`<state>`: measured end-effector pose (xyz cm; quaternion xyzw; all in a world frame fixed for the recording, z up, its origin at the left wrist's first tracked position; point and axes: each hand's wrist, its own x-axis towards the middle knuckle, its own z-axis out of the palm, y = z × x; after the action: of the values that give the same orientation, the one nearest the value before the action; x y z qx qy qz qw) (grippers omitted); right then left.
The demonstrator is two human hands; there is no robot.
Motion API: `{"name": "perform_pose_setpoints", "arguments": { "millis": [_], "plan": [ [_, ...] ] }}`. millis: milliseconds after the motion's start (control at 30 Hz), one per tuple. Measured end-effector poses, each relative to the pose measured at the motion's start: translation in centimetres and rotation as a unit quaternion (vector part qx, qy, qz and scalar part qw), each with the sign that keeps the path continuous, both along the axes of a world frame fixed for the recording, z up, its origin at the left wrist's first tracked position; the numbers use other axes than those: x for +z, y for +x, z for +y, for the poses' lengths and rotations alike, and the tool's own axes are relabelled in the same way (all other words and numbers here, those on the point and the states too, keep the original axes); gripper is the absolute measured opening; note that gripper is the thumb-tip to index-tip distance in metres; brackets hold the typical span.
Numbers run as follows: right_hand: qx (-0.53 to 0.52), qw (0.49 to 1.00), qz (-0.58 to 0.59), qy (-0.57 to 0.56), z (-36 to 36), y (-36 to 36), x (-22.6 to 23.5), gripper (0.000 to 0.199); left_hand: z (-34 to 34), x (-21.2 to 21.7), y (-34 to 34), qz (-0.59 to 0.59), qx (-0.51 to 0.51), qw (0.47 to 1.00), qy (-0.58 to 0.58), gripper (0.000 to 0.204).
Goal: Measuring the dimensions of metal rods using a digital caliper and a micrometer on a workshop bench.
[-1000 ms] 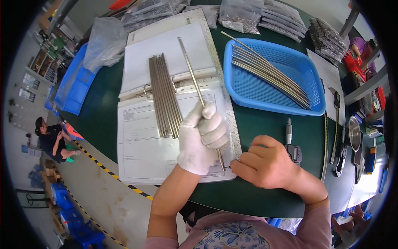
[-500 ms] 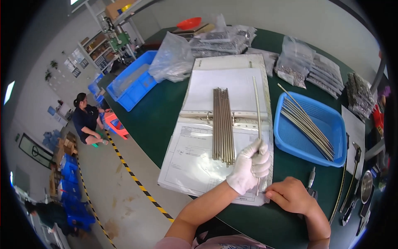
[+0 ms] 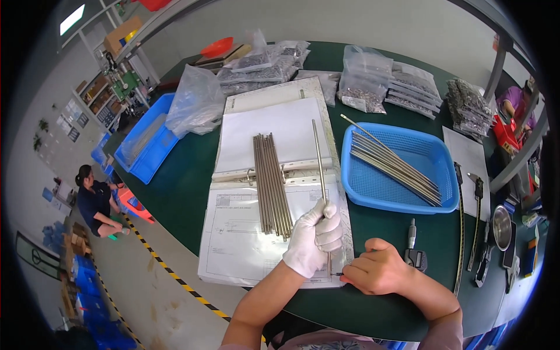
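My left hand [image 3: 313, 238], in a white glove, grips a long thin metal rod [image 3: 318, 158] that lies along the right side of an open ring binder [image 3: 280, 125]. My bare right hand [image 3: 376, 273] rests on the green table [image 3: 181, 186] at the rod's near end, fingertips touching its tip. A row of several similar rods [image 3: 271, 182] lies side by side on the binder, just left of my gloved hand.
A blue mesh basket [image 3: 431, 154] to the right holds more rods. A digital micrometer [image 3: 413, 251] lies by my right hand, and other measuring tools farther right. Bags of small parts [image 3: 361, 81] line the far edge. A blue bin [image 3: 146, 146] stands left. A person crouches on the floor [image 3: 96, 204].
The view has swung, shifting the table. My gloved hand still holds the rod on the binder, and my right hand has come in to touch the rod's near end.
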<state>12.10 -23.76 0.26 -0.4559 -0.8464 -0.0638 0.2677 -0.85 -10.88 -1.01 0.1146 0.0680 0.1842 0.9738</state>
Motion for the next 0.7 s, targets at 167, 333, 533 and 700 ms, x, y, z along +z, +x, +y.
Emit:
{"name": "perform_pose_setpoints", "arguments": {
  "millis": [167,333,533,700],
  "plan": [
    [-0.014,0.995,-0.063,0.081,0.2,0.0,0.2,0.008,0.3,-0.2,-0.3,0.025,0.006,0.999,-0.035,0.028],
    [-0.008,0.993,-0.034,0.113,0.4,0.4,0.3,0.014,0.3,0.5,-0.6,0.052,0.057,0.997,0.002,0.03],
    [-0.122,0.967,0.223,0.02,0.2,2.3,2.2,0.018,-2.6,0.3,0.4,-0.004,0.059,0.998,0.013,0.034],
    [-0.041,0.844,0.53,-0.071,0.8,1.8,1.8,0.009,-5.9,-1.4,0.9,-0.053,-0.159,0.986,0.024,0.034]
  ]
}}
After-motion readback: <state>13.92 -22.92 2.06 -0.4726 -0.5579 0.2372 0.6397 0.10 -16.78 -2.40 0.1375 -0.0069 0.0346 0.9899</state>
